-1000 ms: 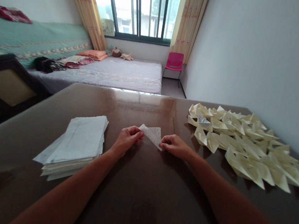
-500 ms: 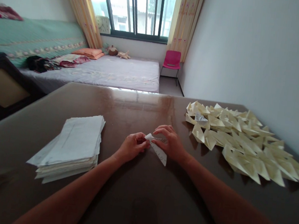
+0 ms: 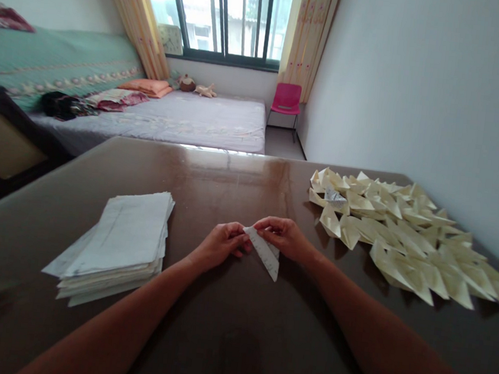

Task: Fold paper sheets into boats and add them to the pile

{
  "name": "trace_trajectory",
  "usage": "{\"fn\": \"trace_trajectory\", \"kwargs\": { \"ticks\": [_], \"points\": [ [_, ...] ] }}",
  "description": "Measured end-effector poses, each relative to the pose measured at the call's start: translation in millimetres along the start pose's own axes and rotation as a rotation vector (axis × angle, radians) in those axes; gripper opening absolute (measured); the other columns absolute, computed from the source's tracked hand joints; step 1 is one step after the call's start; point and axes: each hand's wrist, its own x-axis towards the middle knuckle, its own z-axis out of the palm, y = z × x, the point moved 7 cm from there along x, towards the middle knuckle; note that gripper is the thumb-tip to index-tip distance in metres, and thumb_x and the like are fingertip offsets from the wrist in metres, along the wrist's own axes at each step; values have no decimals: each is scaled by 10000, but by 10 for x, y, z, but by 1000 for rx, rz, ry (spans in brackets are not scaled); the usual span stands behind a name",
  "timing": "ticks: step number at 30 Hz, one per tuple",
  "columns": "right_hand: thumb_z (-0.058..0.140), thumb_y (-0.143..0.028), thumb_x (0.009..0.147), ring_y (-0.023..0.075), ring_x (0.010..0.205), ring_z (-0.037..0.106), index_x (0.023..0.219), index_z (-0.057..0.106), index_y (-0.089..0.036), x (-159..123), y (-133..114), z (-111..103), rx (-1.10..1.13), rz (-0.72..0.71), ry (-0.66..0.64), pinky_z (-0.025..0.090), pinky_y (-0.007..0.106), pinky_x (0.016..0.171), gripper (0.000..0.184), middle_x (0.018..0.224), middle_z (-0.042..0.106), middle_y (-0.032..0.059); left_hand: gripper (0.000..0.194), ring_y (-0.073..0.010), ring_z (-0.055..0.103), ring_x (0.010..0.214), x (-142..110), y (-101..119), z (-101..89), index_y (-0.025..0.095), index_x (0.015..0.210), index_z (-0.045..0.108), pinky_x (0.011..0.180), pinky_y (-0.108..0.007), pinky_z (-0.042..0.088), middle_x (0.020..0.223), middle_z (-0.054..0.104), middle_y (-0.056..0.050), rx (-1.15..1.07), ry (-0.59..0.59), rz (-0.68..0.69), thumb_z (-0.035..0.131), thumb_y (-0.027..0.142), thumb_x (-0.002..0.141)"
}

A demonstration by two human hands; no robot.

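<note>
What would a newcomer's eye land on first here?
Probably the mass of cream folded-paper pieces on the right of the brown table, with one greyish piece among them. The bright pink chair beside the bed also stands out. In the middle, the left hand and right hand hold a small folded paper.

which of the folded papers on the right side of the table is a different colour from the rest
The greyish-white piece, near the left edge of the group toward its far side; the other folded pieces are pale yellow.
</note>
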Motion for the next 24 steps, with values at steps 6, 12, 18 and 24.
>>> {"fn": "trace_trajectory", "kwargs": {
  "ticks": [6, 12, 18, 24],
  "points": [
    [602, -358, 834, 129, 709, 596, 972, 691, -135, 6, -4, 18, 84, 19, -48, 469, 233, 635, 277, 822, 691, 39, 408, -152, 668, 677, 7, -28, 30, 125, 870, 585, 527, -209, 513, 774, 681, -54, -135, -13, -18, 712, 481, 717],
    [592, -325, 828, 140, 750, 621, 985, 691, -142, 5, 13, 42, 10, 39, -44, 489, 256, 692, 261, 872, 706, 46, 374, -146, 674, 618, -20, -24, 66, 143, 899, 530, 490, -193, 503, 718, 668, -33, -145, 28, -41, 662, 468, 771],
    [613, -257, 796, 144, 800, 634, 1004, 679, -181, -8, -23, -42, -198, -30, 182, 494, 272, 757, 231, 919, 706, 35, 339, -140, 676, 702, -61, 15, 106, 147, 962, 533, 563, -210, 536, 835, 673, -45, -181, 27, -45, 692, 366, 759],
    [670, -276, 764, 164, 889, 641, 1129, 637, -184, 13, 41, -31, -96, 11, 98, 508, 296, 813, 378, 997, 697, 52, 416, -139, 669, 732, -49, -7, 85, 111, 920, 574, 595, -191, 529, 838, 683, -71, -204, 14, -52, 751, 421, 705]
  ]
}}
